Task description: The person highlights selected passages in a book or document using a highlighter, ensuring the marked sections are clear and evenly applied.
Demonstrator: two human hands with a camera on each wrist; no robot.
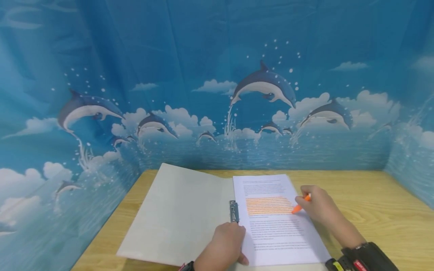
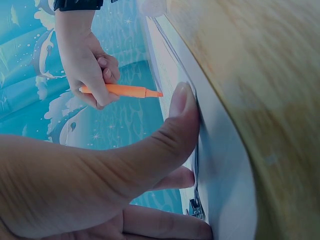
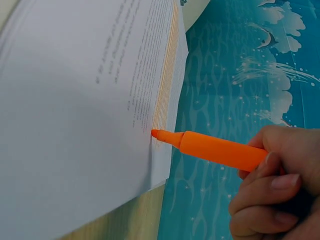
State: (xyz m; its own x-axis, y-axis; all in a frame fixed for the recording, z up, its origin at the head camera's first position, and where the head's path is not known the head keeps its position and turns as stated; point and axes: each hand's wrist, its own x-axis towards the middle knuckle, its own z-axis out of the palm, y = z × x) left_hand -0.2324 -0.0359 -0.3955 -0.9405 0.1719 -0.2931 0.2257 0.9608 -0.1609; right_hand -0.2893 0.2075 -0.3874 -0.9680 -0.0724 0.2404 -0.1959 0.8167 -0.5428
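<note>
My right hand (image 1: pixel 318 203) pinches an orange highlighter (image 3: pixel 220 150) between thumb and fingers. Its tip is at the right end of the orange-marked lines on a printed sheet (image 1: pixel 278 233). The sheet tops a stack of papers lying in an opened pale folder (image 1: pixel 183 214). My left hand (image 1: pixel 226 241) rests at the lower left edge of the papers, just below the folder's metal clip (image 1: pixel 234 210). In the left wrist view the left thumb (image 2: pixel 170 125) lies straight along the paper edge, with other fingers stretched out on the folder.
The folder lies on a wood-grain table (image 1: pixel 383 203), its blank cover spread to the left. Behind the table hangs a blue curtain (image 1: pixel 203 45) printed with dolphins and clouds. Dark bands (image 1: pixel 366 256) are strapped on the wrists.
</note>
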